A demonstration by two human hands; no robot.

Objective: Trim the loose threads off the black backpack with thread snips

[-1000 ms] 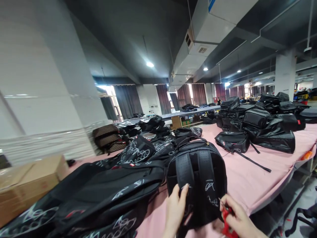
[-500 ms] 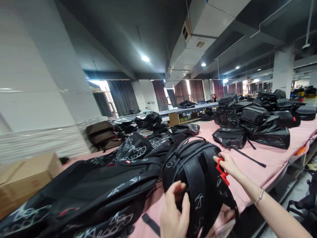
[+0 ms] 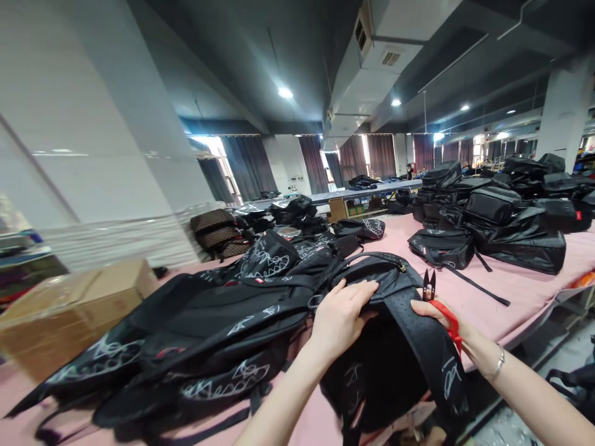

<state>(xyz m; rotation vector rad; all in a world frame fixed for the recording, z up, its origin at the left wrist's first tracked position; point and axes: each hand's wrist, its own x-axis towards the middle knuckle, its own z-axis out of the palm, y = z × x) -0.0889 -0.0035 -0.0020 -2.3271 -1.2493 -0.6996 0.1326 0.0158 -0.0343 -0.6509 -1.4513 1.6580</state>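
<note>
A black backpack (image 3: 395,365) with perforated shoulder straps and white scribble print stands at the near edge of the pink table (image 3: 511,303). My left hand (image 3: 341,316) grips its top edge near the carry handle. My right hand (image 3: 441,319) rests on the right shoulder strap and holds red-handled thread snips (image 3: 437,300), blades pointing up. A flat heap of similar black printed backpacks (image 3: 195,334) lies just left of it.
Stacks of black bags (image 3: 493,223) cover the far right of the table. A cardboard box (image 3: 74,310) sits at the left, brown patterned bags (image 3: 216,232) behind. The table's edge and a floor aisle (image 3: 558,347) run at the right. People are working far back.
My left hand rose from the backpack's lower back panel to its top edge. My right hand, with the snips, stayed up near the strap. The backpack tipped toward me.
</note>
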